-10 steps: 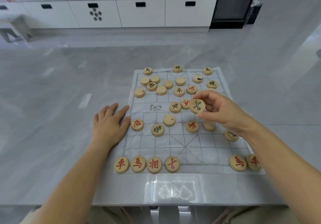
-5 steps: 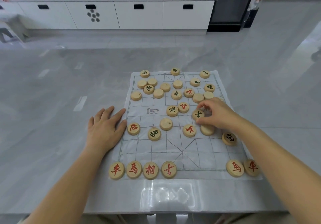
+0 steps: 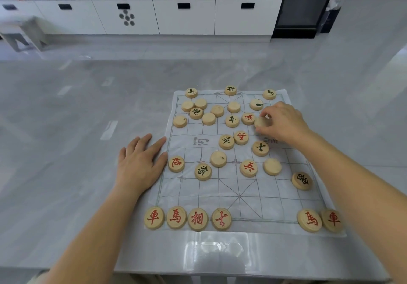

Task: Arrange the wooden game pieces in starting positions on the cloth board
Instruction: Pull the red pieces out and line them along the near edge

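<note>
The right hand has its fingers curled round a plain-topped wooden piece and pinches it by the rim. The piece looks tipped up a little from the cloth board, but the fingers hide part of it, so I cannot be sure it has left the cloth. No mark shows on its top, so it is likely upside down. I think the hand holds it by the rim so it can be flipped and read. Just left of that hand sits a red soldier piece, very close to the held one. Just below the hand, nearer the person, lies a black-marked piece. The left hand lies flat and open on the grey surface, fingers straight, its thumb side at the cloth's left edge. I think it rests there to stop the thin cloth from sliding. Below both hands, closest to the person, four red pieces stand side by side on the near line. Many others lie mixed up around the right hand, so lots of sorting is left.
</note>
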Tool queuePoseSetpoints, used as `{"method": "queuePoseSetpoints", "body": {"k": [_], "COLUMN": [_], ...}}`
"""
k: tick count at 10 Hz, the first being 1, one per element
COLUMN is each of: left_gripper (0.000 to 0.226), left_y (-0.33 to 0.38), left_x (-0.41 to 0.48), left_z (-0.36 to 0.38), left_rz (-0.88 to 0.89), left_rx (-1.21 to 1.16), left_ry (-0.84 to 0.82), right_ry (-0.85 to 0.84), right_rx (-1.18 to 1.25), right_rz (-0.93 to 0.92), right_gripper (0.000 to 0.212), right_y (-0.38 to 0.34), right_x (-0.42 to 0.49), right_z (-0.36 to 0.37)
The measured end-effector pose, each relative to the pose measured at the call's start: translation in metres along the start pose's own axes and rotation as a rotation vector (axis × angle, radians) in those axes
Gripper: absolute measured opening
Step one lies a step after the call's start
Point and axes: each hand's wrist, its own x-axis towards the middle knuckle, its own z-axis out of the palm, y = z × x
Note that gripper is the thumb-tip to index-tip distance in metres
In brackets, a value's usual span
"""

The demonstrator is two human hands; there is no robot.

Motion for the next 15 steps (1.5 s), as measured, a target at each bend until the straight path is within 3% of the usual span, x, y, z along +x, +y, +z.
{"method": "queuePoseSetpoints", "body": {"k": [1, 2, 4, 8, 15], "left_gripper": [0.060, 0.059, 0.061, 0.061, 0.063], "left_y": [-0.001, -0.002, -0.002, -0.002, -0.003], "left_x": [0.000, 0.001, 0.002, 0.001, 0.002], "left_z": [0.001, 0.002, 0.002, 0.002, 0.001], "left_rz": [0.005, 0.009, 0.006, 0.003, 0.003], "left_rx": [-0.002, -0.003, -0.001, -0.003, 0.003], "left_ry": [0.001, 0.006, 0.003, 0.000, -0.004], "right_ry": [-0.025, -0.160, -0.293, -0.300, -0.254], "right_rx": [0.602, 0.982, 1.368, 1.479, 1.361], "right_rz": [0.066, 0.005, 0.010, 0.054, 0.141], "right_gripper": [0.031, 0.035, 0.035, 0.035, 0.035], "right_y": [0.001, 0.003, -0.001, -0.004, -0.001], "right_x": [-0.017, -0.037, -0.059, -0.064, -0.065], "right_z": [-0.010, -0.015, -0.020, -0.021, -0.016]}}
